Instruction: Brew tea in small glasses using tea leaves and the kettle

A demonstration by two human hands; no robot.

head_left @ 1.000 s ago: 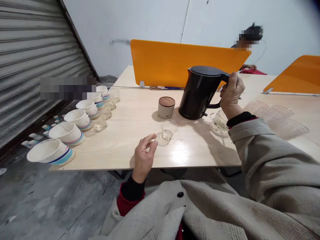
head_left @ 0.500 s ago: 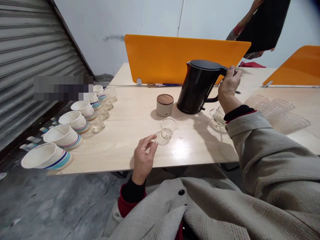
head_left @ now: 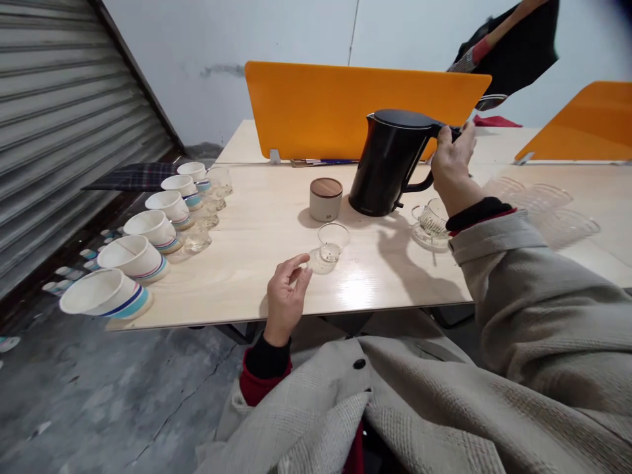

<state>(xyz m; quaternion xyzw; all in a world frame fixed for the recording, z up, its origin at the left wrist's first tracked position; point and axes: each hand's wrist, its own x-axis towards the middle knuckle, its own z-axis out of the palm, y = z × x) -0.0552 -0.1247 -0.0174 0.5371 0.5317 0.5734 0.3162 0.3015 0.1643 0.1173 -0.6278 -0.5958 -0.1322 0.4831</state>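
My right hand point(head_left: 455, 158) is closed around the upper handle of a black electric kettle point(head_left: 385, 168). The kettle is upright, its base at the tabletop. My left hand point(head_left: 287, 289) holds nothing; its fingers are bent, with the thumb apart. Just beyond its fingertips stands a small clear glass cup point(head_left: 332, 245), with small specks near its bottom. Behind that cup is a cream canister point(head_left: 324, 205) with a wooden lid. Close to my right wrist, a clear glass cup point(head_left: 432, 220) with dark markings stands on a glass saucer, partly covered by my sleeve.
Several striped paper bowls point(head_left: 133, 257) line the table's left edge, with clear glasses point(head_left: 197, 238) beside them. Stacked clear cups point(head_left: 557, 210) lie at the right. An orange divider point(head_left: 316, 108) crosses the back. Behind it, another person's arm point(head_left: 508, 29) is near something black.
The view has shifted slightly, so the table sits higher in the picture. Both hands and the kettle keep nearly the same places. Behind the divider, the other person's arm and the black item have moved.
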